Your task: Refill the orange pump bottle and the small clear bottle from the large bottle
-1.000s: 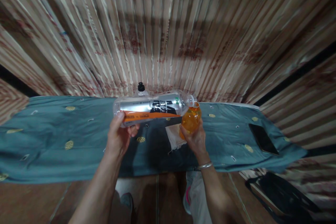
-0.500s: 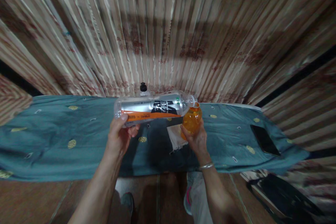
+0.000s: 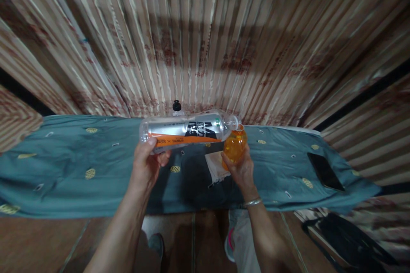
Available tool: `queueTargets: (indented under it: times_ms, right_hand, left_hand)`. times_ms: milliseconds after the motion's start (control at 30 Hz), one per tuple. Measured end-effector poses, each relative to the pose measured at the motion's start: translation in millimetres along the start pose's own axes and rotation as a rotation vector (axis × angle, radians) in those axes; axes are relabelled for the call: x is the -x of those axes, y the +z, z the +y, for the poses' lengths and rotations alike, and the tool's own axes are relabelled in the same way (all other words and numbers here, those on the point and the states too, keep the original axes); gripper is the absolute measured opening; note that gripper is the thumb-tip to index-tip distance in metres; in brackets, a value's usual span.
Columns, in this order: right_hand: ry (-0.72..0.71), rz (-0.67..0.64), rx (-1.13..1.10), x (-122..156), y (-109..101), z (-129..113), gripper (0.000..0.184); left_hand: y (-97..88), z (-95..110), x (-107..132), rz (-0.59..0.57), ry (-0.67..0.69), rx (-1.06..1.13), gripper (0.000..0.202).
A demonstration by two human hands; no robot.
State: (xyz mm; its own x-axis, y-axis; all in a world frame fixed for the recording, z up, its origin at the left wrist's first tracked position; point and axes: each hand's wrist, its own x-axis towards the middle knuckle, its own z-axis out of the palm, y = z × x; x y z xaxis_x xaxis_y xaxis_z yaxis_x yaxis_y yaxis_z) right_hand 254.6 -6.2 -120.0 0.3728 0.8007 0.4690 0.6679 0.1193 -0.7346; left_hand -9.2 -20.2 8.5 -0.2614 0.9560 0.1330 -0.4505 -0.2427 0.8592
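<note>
My left hand grips the base end of a large clear bottle with a silver, black and orange label, held level on its side. Its open neck meets the mouth of a small bottle of orange liquid, which my right hand holds upright just above the table. Both hands are closed round their bottles. A silver bracelet sits on my right wrist. Under the small bottle lies a white cloth or paper on the blue-green tablecloth.
A bottle top with a black cap stands behind the big bottle, by the striped curtain. A dark phone lies at the table's right end. A black bag sits on the floor at right. My shoes show below.
Almost nothing has moved. Both bottles stay mouth to mouth in the same pose; the view has shifted slightly.
</note>
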Motion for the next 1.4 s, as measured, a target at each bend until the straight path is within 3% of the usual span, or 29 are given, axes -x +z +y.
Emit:
queueTargets:
  times_ms: [267, 967, 1400]
  right_hand:
    - [-0.055, 0.026, 0.005, -0.8, 1.4, 3.0, 0.092]
    - [-0.037, 0.010, 0.015, -0.1, 0.2, -1.1, 0.089]
    - [-0.004, -0.002, 0.018, -1.6, 0.3, -0.7, 0.095]
  left_hand:
    - [-0.9, -3.4, -0.6, 0.007, 0.025, 0.020, 0.047]
    - [2.9, -0.2, -0.7, 0.040, -0.018, 0.017, 0.046]
    - [1.6, -2.3, -1.5, 0.013, 0.033, 0.010, 0.039]
